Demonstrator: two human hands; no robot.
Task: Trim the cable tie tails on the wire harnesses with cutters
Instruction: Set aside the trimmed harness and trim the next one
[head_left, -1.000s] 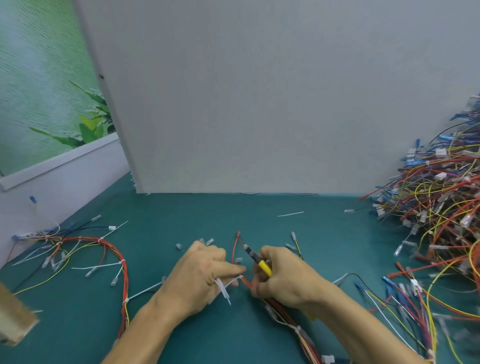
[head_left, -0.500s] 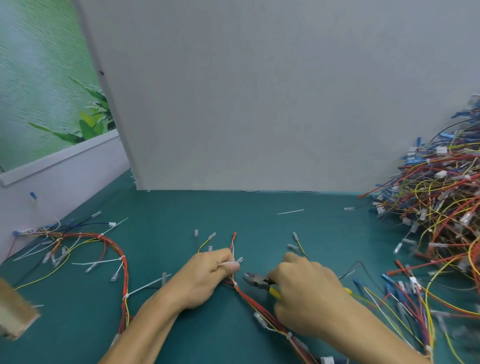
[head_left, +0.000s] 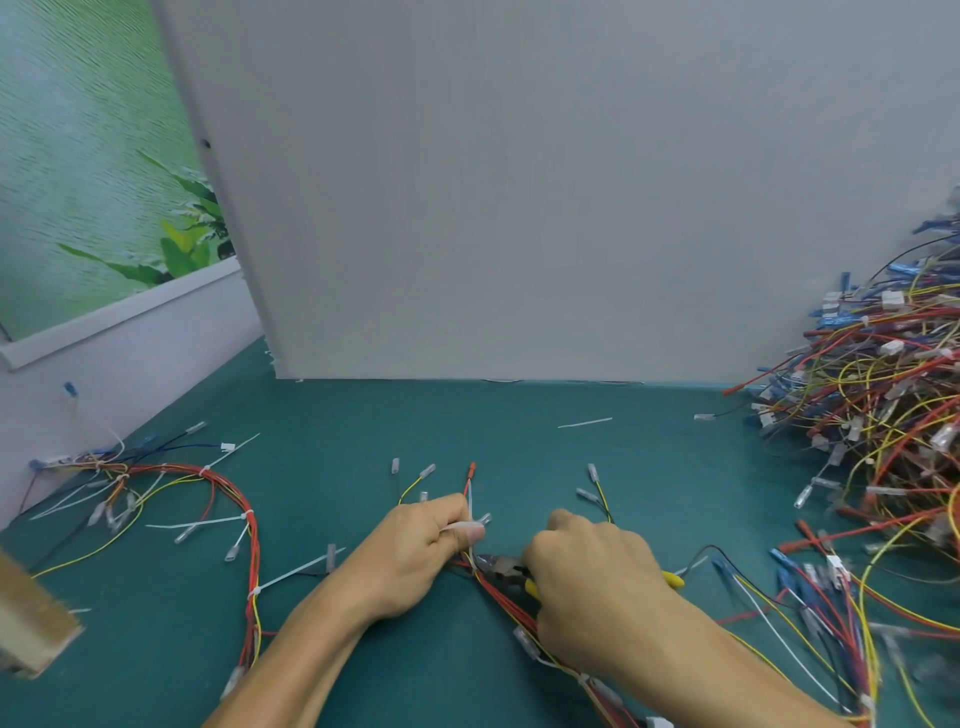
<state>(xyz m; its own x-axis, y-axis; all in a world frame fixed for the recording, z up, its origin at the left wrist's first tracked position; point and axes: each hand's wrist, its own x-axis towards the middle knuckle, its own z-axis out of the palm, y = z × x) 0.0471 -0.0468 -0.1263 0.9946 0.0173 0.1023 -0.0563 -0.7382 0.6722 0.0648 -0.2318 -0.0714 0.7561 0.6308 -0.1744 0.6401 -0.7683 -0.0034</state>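
Note:
A red and yellow wire harness (head_left: 506, 605) lies on the green table (head_left: 519, 426) in front of me. My left hand (head_left: 421, 556) pinches a white cable tie tail (head_left: 470, 512) that stands up from the bundle. My right hand (head_left: 592, 582) grips yellow-handled cutters (head_left: 501, 566); their dark jaws sit at the base of that tail, just below my left thumb. Most of the handles are hidden under my right hand; one yellow tip (head_left: 672, 578) pokes out behind it.
Another harness (head_left: 228, 499) with long untrimmed ties lies to the left. A big heap of coloured harnesses (head_left: 883, 415) fills the right side. A grey panel (head_left: 519, 208) stands at the back. A cut tie piece (head_left: 584, 423) lies mid-table. A wooden block (head_left: 31, 618) sits far left.
Both hands have shifted along the harness. My left hand let go of one tie and took a tail higher up. The cutters swung from pointing away to lying sideways with jaws at that tail.

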